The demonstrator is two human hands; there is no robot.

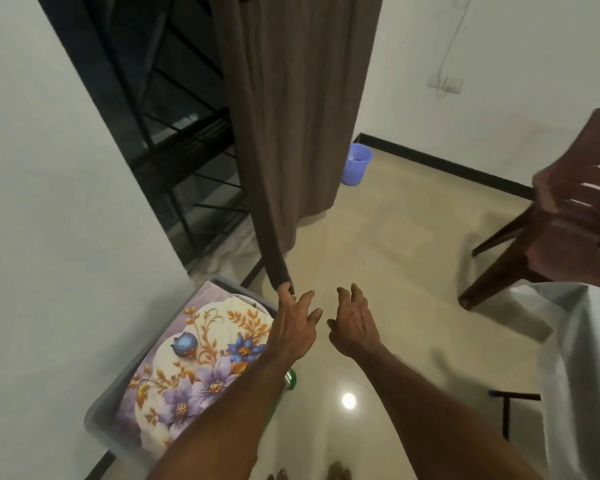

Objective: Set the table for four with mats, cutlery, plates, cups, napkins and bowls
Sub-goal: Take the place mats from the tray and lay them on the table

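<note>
Both hands reach forward over the tiled floor (378, 237), the left hand (293, 329) and right hand (355, 325) empty with fingers spread loosely, just beside the floral mats (194, 368) lying in a grey bin (101, 414) by the wall.

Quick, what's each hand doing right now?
Left hand: open, fingers spread, holding nothing.
Right hand: open, fingers loosely curled, holding nothing.

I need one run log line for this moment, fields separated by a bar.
left hand open, over bin edge | right hand open, empty | floral mats in grey bin | table at right, nothing set in view
</note>
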